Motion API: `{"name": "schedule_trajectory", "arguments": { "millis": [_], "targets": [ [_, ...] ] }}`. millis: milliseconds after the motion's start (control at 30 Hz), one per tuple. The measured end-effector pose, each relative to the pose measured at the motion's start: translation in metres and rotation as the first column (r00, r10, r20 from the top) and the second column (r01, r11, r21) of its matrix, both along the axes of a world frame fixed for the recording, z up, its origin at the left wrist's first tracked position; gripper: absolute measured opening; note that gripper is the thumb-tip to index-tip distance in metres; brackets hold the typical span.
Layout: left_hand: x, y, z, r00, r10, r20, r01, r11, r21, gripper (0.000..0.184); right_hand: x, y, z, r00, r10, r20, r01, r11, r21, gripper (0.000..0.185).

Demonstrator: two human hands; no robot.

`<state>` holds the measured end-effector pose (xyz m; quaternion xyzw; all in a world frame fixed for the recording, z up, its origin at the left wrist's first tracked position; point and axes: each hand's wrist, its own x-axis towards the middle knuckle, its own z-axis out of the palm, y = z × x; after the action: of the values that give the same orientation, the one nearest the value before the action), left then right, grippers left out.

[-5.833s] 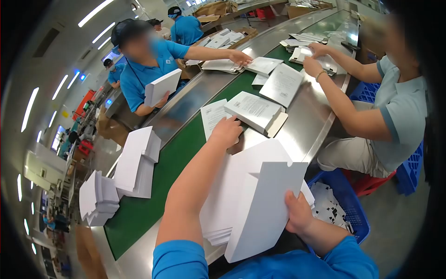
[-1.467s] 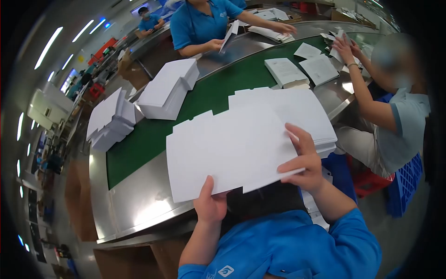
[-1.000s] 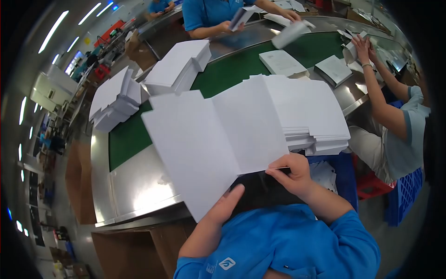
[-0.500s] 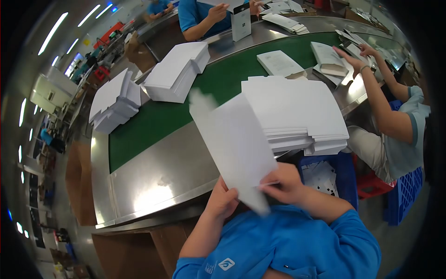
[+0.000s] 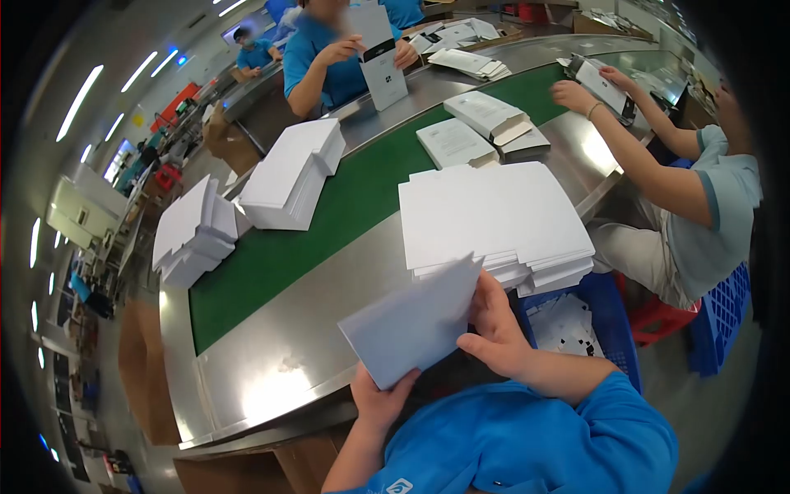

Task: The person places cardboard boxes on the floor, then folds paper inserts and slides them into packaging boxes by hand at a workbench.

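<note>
A white folded cardboard sheet (image 5: 411, 321) is held tilted in front of my body, its broad face toward me and partly blurred. My left hand (image 5: 383, 397) grips its lower left edge, thumb on the near side. At the right end my right hand (image 5: 498, 333) is closed around the edge, with some fingers hidden behind the sheet. Just beyond, a wide stack of flat white cardboard blanks (image 5: 494, 214) lies on the steel table (image 5: 271, 346).
Two more stacks, a white stack (image 5: 292, 169) and another white stack (image 5: 197, 226), stand on the green belt (image 5: 247, 284). Several white boxes (image 5: 455, 142) lie farther right. A blue crate (image 5: 613, 329) with scraps sits below. Co-workers handle a box (image 5: 385, 78) opposite and a carton (image 5: 605, 86) at right.
The cardboard sheet has gone from opened out and upright to folded, lower and tilted sideways. My right hand has moved to its right end. The co-worker at right has put down a box on the belt.
</note>
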<state>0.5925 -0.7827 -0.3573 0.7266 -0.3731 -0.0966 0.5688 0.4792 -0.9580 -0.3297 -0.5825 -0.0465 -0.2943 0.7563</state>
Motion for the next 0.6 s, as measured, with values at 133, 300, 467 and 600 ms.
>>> {"name": "schedule_trajectory", "arguments": {
  "millis": [133, 300, 467, 600],
  "targets": [
    [-0.01, -0.007, 0.002, 0.988, -0.046, 0.147, 0.039, 0.998, 0.054, 0.034, 0.004, 0.0, -0.005, 0.983, -0.17, 0.068, 0.168, 0.985, 0.03, 0.083],
    [-0.013, -0.011, -0.002, 0.968, -0.198, 0.152, 0.177, 0.975, 0.136, 0.047, -0.005, -0.015, -0.004, 0.998, -0.032, -0.051, 0.031, 0.999, -0.018, 0.043],
    [0.008, -0.043, 0.027, 0.873, -0.487, 0.031, 0.488, 0.872, -0.037, 0.069, -0.027, -0.07, 0.005, 0.967, -0.195, -0.166, 0.213, 0.972, 0.101, 0.036],
    [0.046, -0.118, 0.091, 0.886, -0.415, 0.207, 0.422, 0.907, 0.01, 0.043, -0.027, -0.127, 0.027, 0.935, -0.336, -0.116, 0.351, 0.814, 0.464, 0.044]
  ]
}}
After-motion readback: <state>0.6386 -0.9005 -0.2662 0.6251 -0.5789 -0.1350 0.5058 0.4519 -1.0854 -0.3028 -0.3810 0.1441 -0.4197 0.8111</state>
